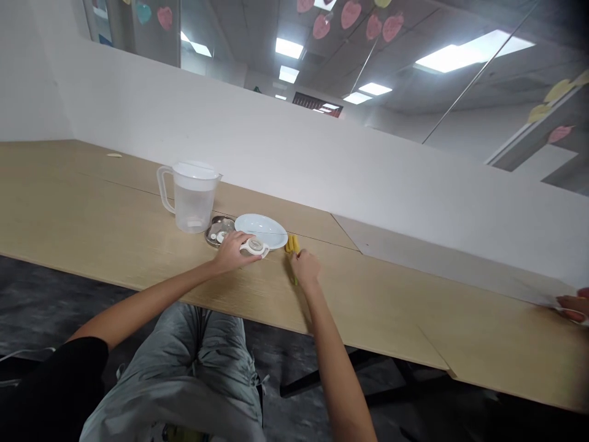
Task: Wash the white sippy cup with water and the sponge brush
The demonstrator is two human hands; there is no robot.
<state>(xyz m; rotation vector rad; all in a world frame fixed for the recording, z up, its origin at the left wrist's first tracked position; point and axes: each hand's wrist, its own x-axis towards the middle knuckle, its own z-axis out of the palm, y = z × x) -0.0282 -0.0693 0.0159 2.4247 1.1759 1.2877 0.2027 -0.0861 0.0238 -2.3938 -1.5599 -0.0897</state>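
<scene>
My left hand [234,252] is closed around the edge of a small white round plastic piece [255,246] with a clear-looking centre and a loop at its side, held just in front of the white oval plate [262,228]. My right hand [305,267], its fingers curled together, is at a yellow thing with long finger-like parts [292,243], right of the plate; a greenish-yellow bit shows below the hand. Its exact kind is unclear. Partly behind my left hand lies a round metal dish [214,235] with small white and clear pieces in it.
A translucent plastic pitcher [196,199] stands left of the metal dish. The light wood table [101,215] runs along a white wall with a window above. Another person's hand [573,305] shows at the far right edge. A thin pale piece [115,155] lies at the back left.
</scene>
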